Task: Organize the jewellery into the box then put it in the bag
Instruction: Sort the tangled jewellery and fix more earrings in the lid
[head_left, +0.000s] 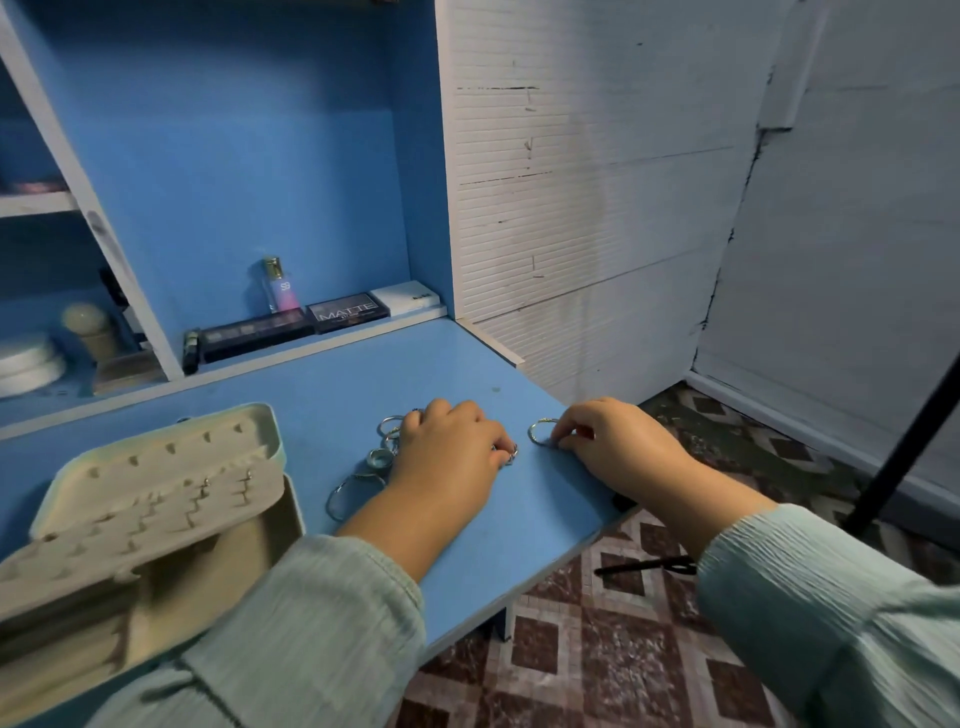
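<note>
The jewellery box (156, 525) lies open at the near left of the blue surface (467, 545), its lid thrown back and a hinged panel with rows of small hooks tilted up over the tray. That leaves its compartments exposed and within easy reach of the left hand (449, 447). A few small pieces already seem to hang on the hooks, though they are too blurred to name. The loose jewellery is gathered just right of the box: a cluster of silver rings (387, 441) and a larger silver hoop (345, 496) lie beside the left wrist, probably spread flat so each piece can be picked out singly. The left hand rests palm down on the surface with its fingers curled over a small silver piece (510, 455) that shows at the fingertips, apparently pinching it to lift it off. The right hand (610, 436), near the surface's right edge, curls its thumb and fingers onto a silver ring (540, 432), gripping it or pinning it against the surface. Most pieces still lie outside the box, so the sorting looks early. No bag is in view. Makeup palettes (306, 323) and a small perfume bottle (278, 285) stand on the shelf behind.
</note>
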